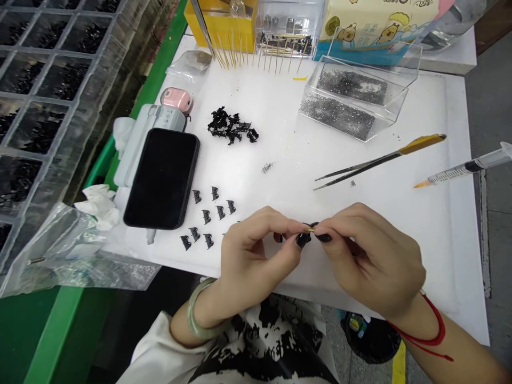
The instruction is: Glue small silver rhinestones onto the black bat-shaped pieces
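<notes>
My left hand (256, 256) and my right hand (368, 256) meet fingertip to fingertip over the near edge of the white table (280, 165). Both pinch a small black clip (312, 228) with a thin wooden stick end showing between the fingers. Several finished black clips (208, 216) stand in rows just left of my left hand. A loose heap of black clips (232, 128) lies farther back at the middle of the table.
A black phone (164, 176) lies on a white device at the left. Tweezers (376, 160) and a syringe (468, 168) lie at the right. A clear box of grey bits (352, 98), wooden sticks (260, 53) and a compartment tray (48, 90) stand behind and left.
</notes>
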A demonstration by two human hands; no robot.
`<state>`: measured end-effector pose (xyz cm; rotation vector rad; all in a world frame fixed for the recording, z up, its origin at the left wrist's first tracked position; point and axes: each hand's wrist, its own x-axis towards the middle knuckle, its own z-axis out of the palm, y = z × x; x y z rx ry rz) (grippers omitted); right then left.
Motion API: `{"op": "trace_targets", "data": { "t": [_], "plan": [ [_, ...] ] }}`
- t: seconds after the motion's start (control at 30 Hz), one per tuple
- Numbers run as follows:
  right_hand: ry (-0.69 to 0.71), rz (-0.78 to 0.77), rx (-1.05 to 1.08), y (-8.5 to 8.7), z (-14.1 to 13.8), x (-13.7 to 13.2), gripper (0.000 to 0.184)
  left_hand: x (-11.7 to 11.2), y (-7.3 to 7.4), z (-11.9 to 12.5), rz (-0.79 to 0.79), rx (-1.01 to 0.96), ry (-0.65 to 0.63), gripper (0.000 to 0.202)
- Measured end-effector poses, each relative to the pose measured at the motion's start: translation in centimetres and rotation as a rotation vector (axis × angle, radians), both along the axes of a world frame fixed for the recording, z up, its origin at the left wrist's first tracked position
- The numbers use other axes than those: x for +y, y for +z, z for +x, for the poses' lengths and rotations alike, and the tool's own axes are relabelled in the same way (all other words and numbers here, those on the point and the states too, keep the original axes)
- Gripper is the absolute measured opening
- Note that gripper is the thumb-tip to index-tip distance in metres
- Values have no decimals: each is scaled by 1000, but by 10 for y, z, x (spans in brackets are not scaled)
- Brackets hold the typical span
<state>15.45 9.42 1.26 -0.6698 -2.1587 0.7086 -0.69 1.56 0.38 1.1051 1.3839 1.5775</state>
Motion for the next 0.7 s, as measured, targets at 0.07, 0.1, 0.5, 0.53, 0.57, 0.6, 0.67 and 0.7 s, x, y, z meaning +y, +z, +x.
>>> {"op": "trace_targets", "data": {
  "t": [0.07,0.1,0.5,0.53,0.57,0.6,0.67,0.7],
  "plan": [
    [12,-10,-7,0,0,0,15,0,-1,0,2,2,-1,16],
    [18,-15,-9,0,0,0,16,0,-1,0,5,1,-7,17],
    [55,-106,34,2,-2,3,22,0,-2,0,0,11,-17,16],
    [57,-108,39,2,-2,3,22,-1,-2,0,-5,13,-14,16],
    [60,-109,45,2,-2,3,21,-1,-3,0,-6,14,-9,16],
    [63,-107,50,1,-2,2,21,-1,-3,0,-8,14,-5,17],
    [68,-100,60,1,-1,2,20,-1,-3,0,-10,9,0,17],
    [68,-96,63,1,-1,2,19,-1,-3,0,-13,4,2,17]
  ]
}}
